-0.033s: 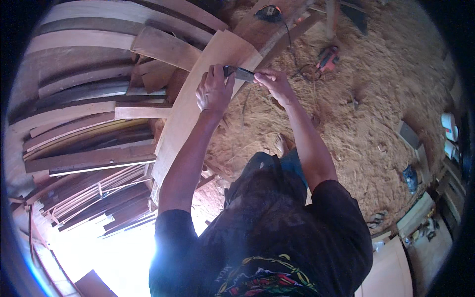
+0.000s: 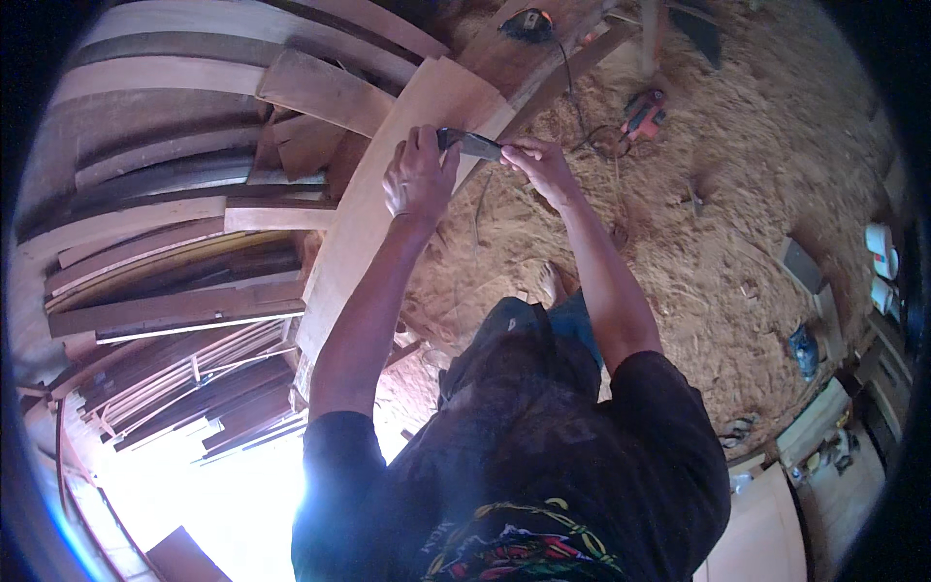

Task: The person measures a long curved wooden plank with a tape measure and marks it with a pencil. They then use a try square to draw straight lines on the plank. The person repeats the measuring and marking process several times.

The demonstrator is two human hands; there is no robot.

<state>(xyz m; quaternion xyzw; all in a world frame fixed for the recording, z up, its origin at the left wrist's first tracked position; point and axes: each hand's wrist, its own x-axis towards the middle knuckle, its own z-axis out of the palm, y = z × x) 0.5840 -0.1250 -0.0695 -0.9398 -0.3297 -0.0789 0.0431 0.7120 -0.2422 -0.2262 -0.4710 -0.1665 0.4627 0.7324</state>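
Between my two hands is a flat, dark, oblong thing [image 2: 476,145], held over the upper part of a long pale wooden board [image 2: 373,194]. Its kind I cannot make out. My left hand [image 2: 419,175] is closed round its left end, with the fingers at the top and the thumb on the near side. The fingertips of my right hand [image 2: 541,167] pinch its right end. The board lies slantwise beneath my left forearm and runs down toward the lower left.
Planks [image 2: 170,82] lie stacked along the left side. A corded black tool [image 2: 527,26] rests on timber at the top. On the sawdust-covered ground [image 2: 718,204] lies a red power tool [image 2: 643,113]. At the right are a blue bottle-like thing [image 2: 804,351] and white containers [image 2: 881,249].
The dark oblong thing has tilted slightly in my fingers. Both hands stay in nearly the same place, holding its ends.
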